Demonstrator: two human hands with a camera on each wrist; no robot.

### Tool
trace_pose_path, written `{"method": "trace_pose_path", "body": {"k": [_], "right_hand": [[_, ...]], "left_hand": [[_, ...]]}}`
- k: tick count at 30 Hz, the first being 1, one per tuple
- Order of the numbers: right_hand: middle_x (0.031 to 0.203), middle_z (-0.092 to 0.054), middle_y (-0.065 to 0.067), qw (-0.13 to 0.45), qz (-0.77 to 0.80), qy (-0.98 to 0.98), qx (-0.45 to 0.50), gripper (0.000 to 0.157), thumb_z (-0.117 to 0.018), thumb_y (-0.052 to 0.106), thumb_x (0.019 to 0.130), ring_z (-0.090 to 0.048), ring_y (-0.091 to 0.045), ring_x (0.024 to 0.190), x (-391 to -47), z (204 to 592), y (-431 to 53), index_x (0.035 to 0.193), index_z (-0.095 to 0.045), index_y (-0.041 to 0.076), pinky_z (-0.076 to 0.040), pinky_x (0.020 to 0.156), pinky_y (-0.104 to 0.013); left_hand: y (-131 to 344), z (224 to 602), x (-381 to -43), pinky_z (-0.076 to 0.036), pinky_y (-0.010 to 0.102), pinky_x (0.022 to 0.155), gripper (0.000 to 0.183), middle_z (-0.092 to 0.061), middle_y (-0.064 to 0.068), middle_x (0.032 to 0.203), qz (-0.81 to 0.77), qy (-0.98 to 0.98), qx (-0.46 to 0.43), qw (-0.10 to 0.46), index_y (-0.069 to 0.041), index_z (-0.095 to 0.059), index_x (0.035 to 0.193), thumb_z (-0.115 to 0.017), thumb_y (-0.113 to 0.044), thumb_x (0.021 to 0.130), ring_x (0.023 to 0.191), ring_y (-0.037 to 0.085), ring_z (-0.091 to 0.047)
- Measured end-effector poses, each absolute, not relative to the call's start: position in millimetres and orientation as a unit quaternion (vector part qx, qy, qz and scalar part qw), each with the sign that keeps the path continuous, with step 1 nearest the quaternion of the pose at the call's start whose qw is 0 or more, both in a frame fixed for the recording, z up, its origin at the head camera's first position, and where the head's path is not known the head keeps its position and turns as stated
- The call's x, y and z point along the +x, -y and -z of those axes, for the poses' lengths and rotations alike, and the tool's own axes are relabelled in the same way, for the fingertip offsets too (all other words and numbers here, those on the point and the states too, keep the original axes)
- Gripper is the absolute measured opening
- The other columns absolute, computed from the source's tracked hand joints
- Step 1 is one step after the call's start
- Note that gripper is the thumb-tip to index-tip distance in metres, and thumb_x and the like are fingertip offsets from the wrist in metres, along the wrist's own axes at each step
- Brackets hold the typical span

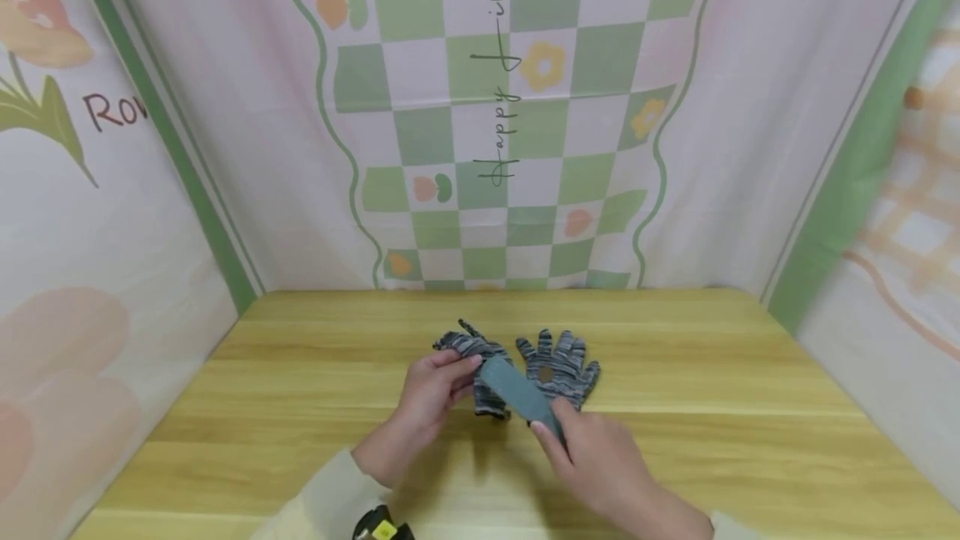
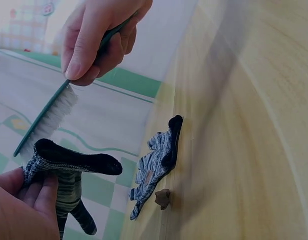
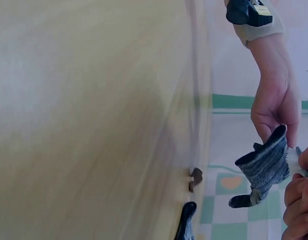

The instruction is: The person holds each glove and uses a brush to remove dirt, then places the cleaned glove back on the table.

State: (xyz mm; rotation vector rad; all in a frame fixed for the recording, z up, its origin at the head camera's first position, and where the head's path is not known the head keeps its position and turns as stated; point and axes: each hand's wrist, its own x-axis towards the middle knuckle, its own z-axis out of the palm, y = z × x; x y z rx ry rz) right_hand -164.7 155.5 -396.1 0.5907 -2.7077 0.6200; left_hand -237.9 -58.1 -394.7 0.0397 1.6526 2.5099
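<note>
A grey-and-black knit glove [image 1: 490,400] is held up over the table by my left hand [image 1: 429,394], which pinches it between thumb and fingers. Its dark cuff [image 2: 78,161] gapes toward me in the left wrist view. My right hand [image 1: 603,458] grips the handle of a brush with a blue-green back [image 1: 517,390]. White bristles [image 2: 54,114] face the held glove, and in the right wrist view they are right at its side. A matching glove [image 1: 572,363] lies flat on the table beyond the brush, with a round brown patch [image 1: 545,374] on it.
The wood-grain table [image 1: 300,382] runs back to a hanging cloth [image 1: 480,123] printed with green checks. A small brown lump [image 2: 163,199] sits on the table near the lying glove. A dark wrist device [image 1: 381,525] is worn on the left arm.
</note>
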Motion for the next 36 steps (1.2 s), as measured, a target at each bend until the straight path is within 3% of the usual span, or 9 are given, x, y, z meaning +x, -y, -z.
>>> {"method": "trace_pose_path", "body": {"k": [5, 8, 22, 27, 32, 36], "right_hand": [[0.058, -0.038, 0.013, 0.147, -0.221, 0.940, 0.212, 0.018, -0.061, 0.027, 0.096, -0.032, -0.001, 0.044, -163, 401, -152, 0.086, -0.054, 0.015, -0.031, 0.039, -0.019], [0.058, -0.039, 0.013, 0.148, -0.212, 0.941, 0.218, 0.017, -0.062, 0.027, 0.096, -0.032, -0.001, 0.044, -162, 403, -151, 0.087, -0.054, 0.014, -0.031, 0.039, -0.019], [0.057, -0.039, 0.012, 0.152, -0.159, 0.948, 0.228, 0.019, -0.063, 0.029, 0.095, -0.033, -0.003, 0.046, -164, 413, -156, 0.089, -0.056, 0.012, -0.031, 0.040, -0.021], [0.056, -0.041, 0.011, 0.103, -0.152, 0.961, 0.207, 0.024, -0.063, 0.029, 0.094, -0.037, -0.004, 0.047, -166, 419, -161, 0.095, -0.061, 0.006, -0.037, 0.043, -0.023], [0.060, -0.048, 0.006, 0.062, -0.144, 0.974, 0.161, 0.030, -0.064, 0.029, 0.093, -0.046, -0.010, 0.051, -168, 419, -169, 0.102, -0.064, 0.001, -0.045, 0.046, -0.029], [0.057, -0.043, 0.006, 0.074, -0.162, 0.975, 0.131, 0.022, -0.062, 0.028, 0.095, -0.040, -0.010, 0.046, -170, 411, -172, 0.094, -0.061, 0.006, -0.036, 0.039, -0.025]], "left_hand": [[58, 396, -238, -0.059, 0.027, 0.072, 0.008, -0.068, 0.006, 0.082, -0.838, -0.542, 0.011, 0.065, 0.001, -0.067, 0.081, -0.066, 0.005, 0.088, 0.072, 0.015, -0.068], [58, 397, -238, -0.058, 0.027, 0.072, 0.002, -0.068, 0.007, 0.084, -0.839, -0.541, 0.008, 0.061, 0.007, -0.067, 0.089, -0.066, 0.005, 0.088, 0.073, 0.015, -0.069], [60, 399, -237, -0.058, 0.029, 0.078, 0.025, -0.070, 0.013, 0.097, -0.830, -0.556, 0.009, 0.051, 0.015, -0.063, 0.107, -0.068, 0.001, 0.087, 0.083, 0.018, -0.069], [60, 399, -236, -0.057, 0.032, 0.082, 0.032, -0.069, 0.018, 0.104, -0.832, -0.552, 0.011, 0.053, 0.017, -0.058, 0.115, -0.066, 0.002, 0.088, 0.088, 0.021, -0.069], [61, 395, -237, -0.058, 0.030, 0.079, 0.028, -0.070, 0.011, 0.096, -0.835, -0.548, 0.007, 0.051, 0.016, -0.060, 0.111, -0.066, 0.001, 0.089, 0.082, 0.017, -0.069], [61, 394, -237, -0.058, 0.029, 0.078, 0.020, -0.069, 0.008, 0.092, -0.836, -0.547, 0.000, 0.048, 0.013, -0.063, 0.105, -0.067, 0.002, 0.088, 0.079, 0.016, -0.069]]}}
